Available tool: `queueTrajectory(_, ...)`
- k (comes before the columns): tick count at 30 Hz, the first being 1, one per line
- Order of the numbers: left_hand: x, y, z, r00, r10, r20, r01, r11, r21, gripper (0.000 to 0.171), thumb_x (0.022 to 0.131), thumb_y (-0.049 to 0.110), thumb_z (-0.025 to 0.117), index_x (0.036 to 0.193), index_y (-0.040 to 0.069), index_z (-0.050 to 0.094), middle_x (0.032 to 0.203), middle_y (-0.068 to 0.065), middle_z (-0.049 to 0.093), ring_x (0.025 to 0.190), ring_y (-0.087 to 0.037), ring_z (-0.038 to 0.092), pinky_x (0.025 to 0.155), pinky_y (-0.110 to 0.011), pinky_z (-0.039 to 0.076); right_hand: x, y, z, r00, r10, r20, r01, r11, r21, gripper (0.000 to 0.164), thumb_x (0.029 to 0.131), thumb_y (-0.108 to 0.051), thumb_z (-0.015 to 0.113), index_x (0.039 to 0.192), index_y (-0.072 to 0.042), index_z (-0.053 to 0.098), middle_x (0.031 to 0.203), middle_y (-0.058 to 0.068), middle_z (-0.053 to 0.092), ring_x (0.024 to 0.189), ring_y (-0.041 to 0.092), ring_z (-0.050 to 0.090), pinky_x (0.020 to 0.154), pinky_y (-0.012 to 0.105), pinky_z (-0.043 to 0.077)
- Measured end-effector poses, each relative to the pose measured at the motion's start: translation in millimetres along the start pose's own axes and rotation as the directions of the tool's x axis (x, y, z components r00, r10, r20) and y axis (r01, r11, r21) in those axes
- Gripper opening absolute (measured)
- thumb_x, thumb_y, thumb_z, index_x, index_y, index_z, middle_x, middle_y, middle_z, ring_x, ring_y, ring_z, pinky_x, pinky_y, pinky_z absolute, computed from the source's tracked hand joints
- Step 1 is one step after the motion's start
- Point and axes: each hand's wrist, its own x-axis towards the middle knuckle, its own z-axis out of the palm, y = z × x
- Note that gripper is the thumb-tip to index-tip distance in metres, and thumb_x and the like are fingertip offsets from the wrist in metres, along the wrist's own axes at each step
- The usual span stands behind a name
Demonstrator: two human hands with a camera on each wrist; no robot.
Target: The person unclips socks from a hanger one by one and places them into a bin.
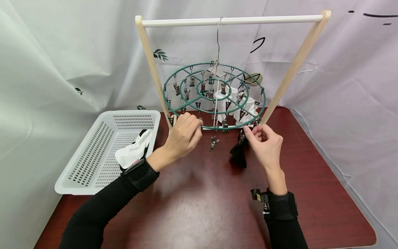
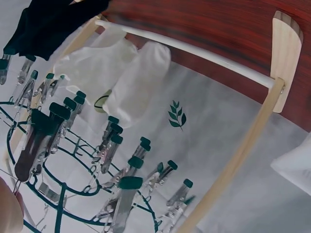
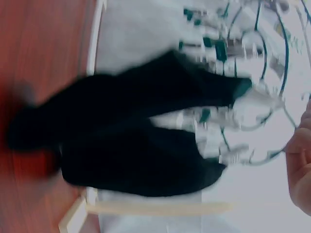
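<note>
A green round clip hanger (image 1: 207,111) hangs by its metal hook, with clips dangling from its rings. My left hand (image 1: 185,133) pinches the front left of the outer ring; in the left wrist view only a bit of finger (image 2: 9,208) shows. On the right, my right hand (image 1: 265,141) pinches the same ring between thumb and index finger, also seen at the edge of its wrist view (image 3: 300,160). Black socks (image 1: 238,154) hang from clips beside the right hand, blurred in its wrist view. White socks (image 2: 138,82) hang at the far side.
A wooden stand with a white rod (image 1: 180,22) carries the hanger. A white perforated basket (image 1: 84,138) on the left contains white and black socks (image 1: 135,150). Below lies a dark red table (image 1: 199,207), with a pale printed curtain (image 1: 93,52) behind.
</note>
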Motion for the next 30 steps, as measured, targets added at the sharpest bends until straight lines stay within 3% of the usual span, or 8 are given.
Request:
queueTrajectory(2, -0.1, -1.2, -0.6, 1.000, 0.000, -0.004, 0.000, 1.000, -0.011, 0.020, 0.097, 0.001, 0.042, 0.093, -0.004, 0.061, 0.081, -0.011, 0.054, 0.076, -0.029, 0.046, 0.072, -0.042, 0.040, 2, 3, -3, 0.998, 0.045, 0.048, -0.041, 0.997, -0.071, 0.016, 0.086, -0.015, 0.081, 0.088, -0.003, 0.072, 0.058, -0.002, 0.051, 0.052, 0.002, 0.042, 0.053, 0.016, 0.033)
queueTrajectory(6, 0.6, -3.7, -0.7, 1.000, 0.004, -0.011, -0.004, 1.000, -0.021, 0.021, 0.098, 0.001, 0.041, 0.093, -0.005, 0.061, 0.082, -0.012, 0.054, 0.077, -0.029, 0.046, 0.073, -0.043, 0.040, -1, 6, 0, 0.982, 0.054, 0.180, -0.027, 0.989, -0.148, 0.016, 0.088, -0.018, 0.080, 0.094, -0.004, 0.075, 0.060, 0.001, 0.052, 0.062, 0.008, 0.044, 0.060, 0.021, 0.035)
queueTrajectory(12, 6.3, -4.7, 1.1, 1.000, -0.002, -0.020, 0.001, 0.999, -0.035, 0.023, 0.099, 0.002, 0.041, 0.098, -0.006, 0.062, 0.090, -0.015, 0.059, 0.085, -0.032, 0.053, 0.081, -0.045, 0.043, -5, 2, 4, 0.974, 0.014, 0.226, 0.011, 0.994, -0.109, 0.012, 0.090, -0.013, 0.076, 0.085, -0.003, 0.074, 0.058, -0.002, 0.049, 0.056, 0.007, 0.042, 0.055, 0.020, 0.033)
queueTrajectory(18, 11.4, -1.3, 2.7, 0.995, -0.003, -0.097, 0.001, 1.000, -0.027, 0.024, 0.097, 0.002, 0.043, 0.105, -0.007, 0.064, 0.101, -0.019, 0.062, 0.094, -0.036, 0.055, 0.087, -0.046, 0.045, -7, -4, 6, 0.964, 0.021, 0.264, 0.005, 0.995, -0.100, 0.011, 0.090, -0.012, 0.075, 0.085, -0.003, 0.073, 0.059, -0.003, 0.051, 0.052, 0.007, 0.043, 0.053, 0.019, 0.036)
queueTrajectory(24, 17.6, 7.4, 5.6, 0.986, 0.104, -0.132, -0.101, 0.994, 0.031, 0.024, 0.095, 0.000, 0.046, 0.108, -0.009, 0.065, 0.104, -0.022, 0.063, 0.098, -0.038, 0.057, 0.091, -0.048, 0.047, -8, -8, 10, 0.950, 0.030, 0.309, -0.001, 0.996, -0.095, 0.013, 0.090, -0.015, 0.076, 0.083, -0.005, 0.072, 0.059, -0.004, 0.050, 0.052, 0.009, 0.044, 0.052, 0.022, 0.037)
queueTrajectory(30, 23.4, 15.9, 10.3, 0.976, 0.216, -0.029, -0.210, 0.969, 0.132, 0.026, 0.093, 0.002, 0.051, 0.111, -0.008, 0.068, 0.104, -0.020, 0.068, 0.101, -0.035, 0.060, 0.096, -0.044, 0.049, -9, -11, 15, 0.950, -0.013, 0.313, 0.039, 0.996, -0.079, 0.015, 0.088, -0.012, 0.076, 0.078, -0.006, 0.066, 0.057, -0.006, 0.046, 0.051, 0.008, 0.042, 0.051, 0.019, 0.034)
